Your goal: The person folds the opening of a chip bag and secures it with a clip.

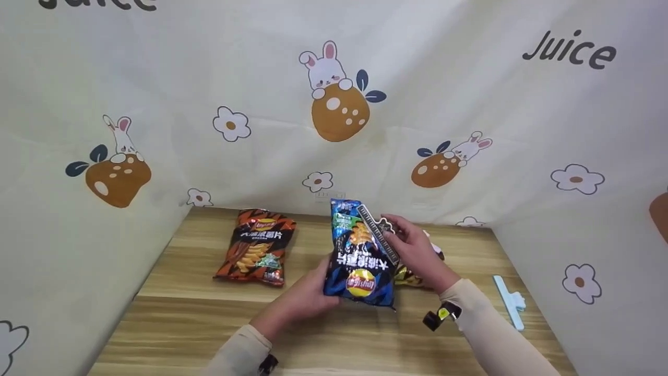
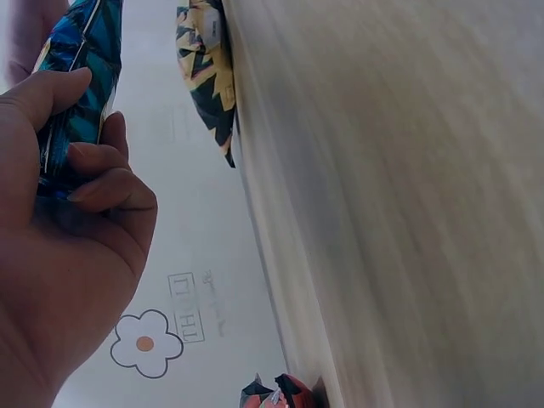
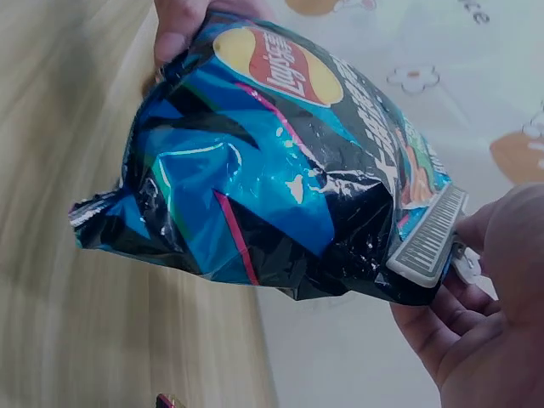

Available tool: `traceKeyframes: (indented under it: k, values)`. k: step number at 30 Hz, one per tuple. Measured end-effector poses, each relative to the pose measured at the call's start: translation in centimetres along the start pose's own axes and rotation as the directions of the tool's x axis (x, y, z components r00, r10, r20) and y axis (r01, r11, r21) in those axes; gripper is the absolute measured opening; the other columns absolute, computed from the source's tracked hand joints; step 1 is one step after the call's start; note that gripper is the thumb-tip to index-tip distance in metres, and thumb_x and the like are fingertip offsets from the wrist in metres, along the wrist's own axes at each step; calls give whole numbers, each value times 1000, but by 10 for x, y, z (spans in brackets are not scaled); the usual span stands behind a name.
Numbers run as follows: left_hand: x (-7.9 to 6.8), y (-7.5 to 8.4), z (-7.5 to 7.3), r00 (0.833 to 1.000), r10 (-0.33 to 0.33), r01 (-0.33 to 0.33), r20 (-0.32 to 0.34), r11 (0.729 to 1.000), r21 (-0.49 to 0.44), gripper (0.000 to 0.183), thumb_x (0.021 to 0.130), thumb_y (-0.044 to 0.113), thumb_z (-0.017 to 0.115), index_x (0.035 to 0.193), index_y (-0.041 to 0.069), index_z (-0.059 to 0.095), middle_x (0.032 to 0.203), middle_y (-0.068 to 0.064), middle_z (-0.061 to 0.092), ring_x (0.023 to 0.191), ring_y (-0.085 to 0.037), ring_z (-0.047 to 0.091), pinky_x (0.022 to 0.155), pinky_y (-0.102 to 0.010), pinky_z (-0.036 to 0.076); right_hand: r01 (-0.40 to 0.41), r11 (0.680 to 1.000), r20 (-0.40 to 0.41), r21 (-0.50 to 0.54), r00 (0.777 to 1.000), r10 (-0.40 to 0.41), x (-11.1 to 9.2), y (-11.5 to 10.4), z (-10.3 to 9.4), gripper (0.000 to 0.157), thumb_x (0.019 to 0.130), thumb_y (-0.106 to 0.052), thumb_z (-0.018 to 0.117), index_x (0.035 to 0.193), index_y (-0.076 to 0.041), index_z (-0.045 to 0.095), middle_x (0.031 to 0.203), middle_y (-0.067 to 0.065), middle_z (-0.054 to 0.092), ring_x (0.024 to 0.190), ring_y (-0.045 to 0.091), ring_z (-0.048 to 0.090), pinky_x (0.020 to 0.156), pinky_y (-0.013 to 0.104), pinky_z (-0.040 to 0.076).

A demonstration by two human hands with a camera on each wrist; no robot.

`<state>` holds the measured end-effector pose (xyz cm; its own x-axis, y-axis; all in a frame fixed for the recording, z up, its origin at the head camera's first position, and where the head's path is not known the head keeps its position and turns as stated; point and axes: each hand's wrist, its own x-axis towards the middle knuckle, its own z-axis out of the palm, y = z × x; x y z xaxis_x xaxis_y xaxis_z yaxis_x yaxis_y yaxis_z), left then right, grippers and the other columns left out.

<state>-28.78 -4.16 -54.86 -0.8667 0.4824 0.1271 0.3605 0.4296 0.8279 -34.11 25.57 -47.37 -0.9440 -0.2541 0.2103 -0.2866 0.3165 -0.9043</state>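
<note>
Three edges of the tabletop (image 1: 209,329) were visible: left, far and right, each bordered by printed cloth (image 1: 271,172). An orange bag (image 1: 257,248) lay near the far-left corner; a strip of wood grain separated it from the blue bag (image 1: 357,261) in the head view. A pale blue clip (image 1: 509,303) lay near the right edge, well apart from the blue bag. A yellow bag (image 1: 409,278) was partly hidden behind the right hand (image 1: 417,251). Room for moving extended along the near side of the tabletop.

The blue bag was held above the tabletop, between the orange bag and the yellow bag. Its long axis ran from near to far, the far end slightly to the left. The logo end pointed toward the person, so the lettering appeared inverted in the head view. A grey clip (image 1: 377,234) lay diagonally along the bag's right side at the far end.

Left hand (image 1: 316,297): the grip held the bag's near-left side, thumb and curled fingers around it. Right hand: the grip was narrow, thumb and fingers pinching the grey clip at its handle. Whether the clip was clamped onto the bag could not be determined.
</note>
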Motion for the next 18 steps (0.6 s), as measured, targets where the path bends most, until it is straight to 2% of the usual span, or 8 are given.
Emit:
traceKeyframes:
  k: [4, 8, 10, 13, 18]
  values:
    - [9, -6, -2, 999, -32, 32, 1, 999, 18, 106, 90, 24, 89, 174, 11, 26, 154, -19, 62, 136, -34, 63, 119, -56, 48, -26, 998, 6, -56, 1000, 26, 15, 9, 3, 47, 114, -23, 65, 159, -10, 59, 136, 15, 72, 117, 27, 72, 93, 35, 62]
    - [19, -9, -6, 997, -82, 82, 9, 996, 21, 106, 92, 36, 89, 174, 13, 27, 158, -16, 60, 138, -33, 62, 120, -57, 47, -37, 992, 1, -118, 999, 37, 31, 17, 4, 49, 114, -23, 64, 159, -5, 58, 137, 17, 72, 116, 27, 71, 97, 37, 58]
    - [24, -9, -8, 996, -84, 83, 16, 996, 13, 106, 92, 36, 88, 175, 14, 26, 163, -16, 55, 143, -35, 59, 122, -58, 44, -39, 990, -3, -138, 999, 39, 39, 20, 5, 48, 114, -22, 64, 158, -4, 59, 135, 16, 72, 115, 26, 71, 98, 38, 57]
    - [33, -12, -11, 998, -64, 64, 23, 998, -7, 102, 93, 25, 87, 175, 15, 26, 168, -15, 49, 149, -36, 53, 126, -56, 40, -41, 990, -13, -138, 999, 40, 51, 25, 5, 44, 113, -20, 65, 154, -4, 63, 129, 15, 74, 110, 24, 70, 96, 35, 56]
    - [47, -16, -14, 996, -85, 85, -1, 996, -9, 98, 94, 19, 84, 174, 14, 29, 170, -15, 47, 151, -36, 51, 127, -55, 38, -73, 995, -68, -63, 995, 69, 70, 33, 8, 39, 110, -18, 69, 146, -1, 69, 119, 13, 75, 101, 20, 68, 88, 27, 56]
